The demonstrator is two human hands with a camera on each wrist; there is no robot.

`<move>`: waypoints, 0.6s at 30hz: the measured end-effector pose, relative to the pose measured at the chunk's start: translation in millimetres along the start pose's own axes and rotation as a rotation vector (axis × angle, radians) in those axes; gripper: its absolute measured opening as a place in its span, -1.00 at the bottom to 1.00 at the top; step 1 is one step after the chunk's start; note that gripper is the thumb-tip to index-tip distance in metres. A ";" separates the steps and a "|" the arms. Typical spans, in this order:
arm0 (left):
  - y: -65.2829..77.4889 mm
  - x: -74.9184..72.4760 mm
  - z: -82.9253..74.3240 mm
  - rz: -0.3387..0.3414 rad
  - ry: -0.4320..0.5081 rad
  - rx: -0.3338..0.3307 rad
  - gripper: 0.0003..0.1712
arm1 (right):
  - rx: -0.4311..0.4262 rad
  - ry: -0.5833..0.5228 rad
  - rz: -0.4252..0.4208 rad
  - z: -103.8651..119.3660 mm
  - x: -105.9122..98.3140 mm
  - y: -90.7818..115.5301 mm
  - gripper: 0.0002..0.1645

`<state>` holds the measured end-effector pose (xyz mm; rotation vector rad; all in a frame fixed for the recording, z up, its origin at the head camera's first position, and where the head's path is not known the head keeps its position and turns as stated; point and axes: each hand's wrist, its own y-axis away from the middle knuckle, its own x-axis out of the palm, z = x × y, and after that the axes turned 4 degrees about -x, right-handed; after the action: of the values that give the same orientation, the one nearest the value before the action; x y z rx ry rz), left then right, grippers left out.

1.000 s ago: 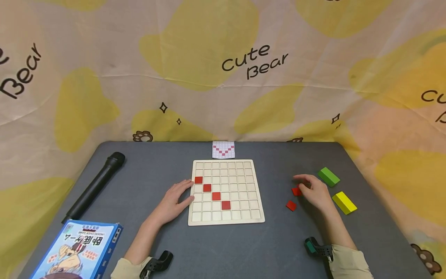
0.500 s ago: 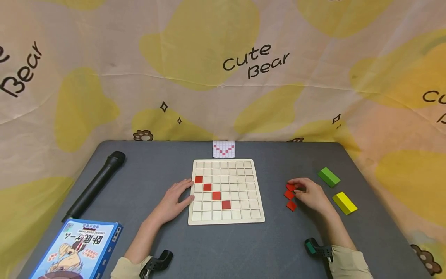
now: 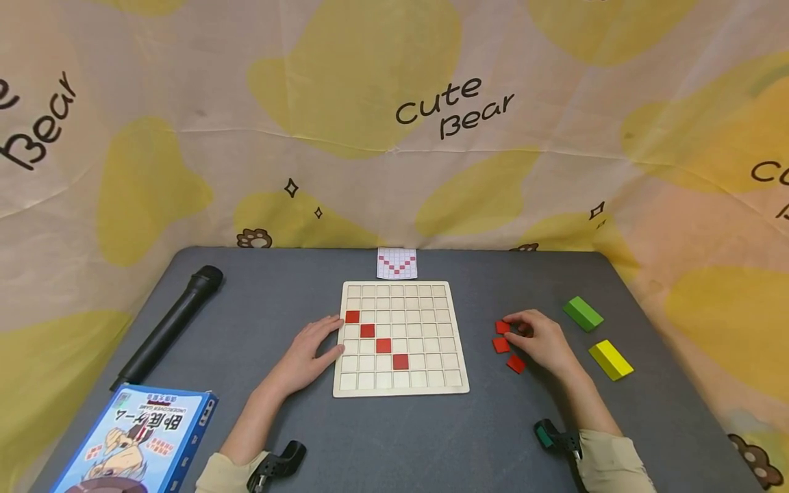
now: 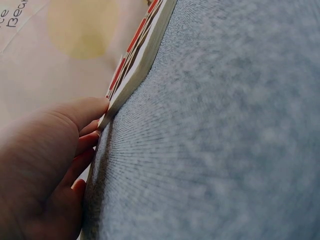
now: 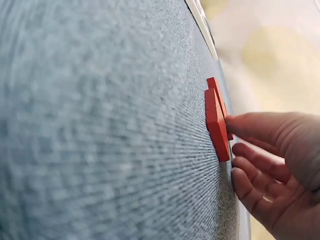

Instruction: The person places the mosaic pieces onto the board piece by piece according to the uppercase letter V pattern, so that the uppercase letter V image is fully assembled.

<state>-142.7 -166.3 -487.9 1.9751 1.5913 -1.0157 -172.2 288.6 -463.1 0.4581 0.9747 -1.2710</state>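
Observation:
My left hand (image 3: 308, 352) rests at the left edge of a pale square grid board (image 3: 431, 395). Its fingertips and thumb touch the rim. Red square tiles lie in a diagonal on the board, from an upper-left tile (image 3: 352, 317) down to a lower tile (image 3: 401, 361). On the right, my right hand (image 3: 542, 342) pinches a red tile (image 3: 502, 327) between thumb and forefinger, low at the table. Two more red tiles lie just below it, a middle one (image 3: 501, 345) and a nearer one (image 3: 516, 364). In the right wrist view the thumb partly hides the tiles (image 5: 216, 125).
Behind the board stands a small pattern card (image 3: 397, 263) with a red V. Right of my right hand lie a green block (image 3: 583, 313) and a yellow block (image 3: 611, 359). At the left are a black microphone (image 3: 169, 325) and a blue game box (image 3: 135, 438).
My right hand has moved left over the table. Two of the red tiles have slid left with it and now lie apart in view. The left hand stays at the board.

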 end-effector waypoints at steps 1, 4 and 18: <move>0.0 0.1 0.1 0.000 0.000 0.001 -0.40 | -0.007 -0.001 -0.002 0.0 0.5 -0.5 -0.69; 0.0 0.0 0.0 -0.001 -0.001 0.002 -0.40 | -0.024 -0.010 0.006 1.3 1.3 -2.2 -0.67; 0.2 0.3 -0.4 -0.002 -0.004 -0.003 -0.39 | 0.002 -0.015 0.006 13.1 8.5 -10.7 -0.68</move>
<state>-142.4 -165.8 -487.8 1.9689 1.5926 -1.0173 -177.6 270.7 -460.6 0.4527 0.9591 -1.2690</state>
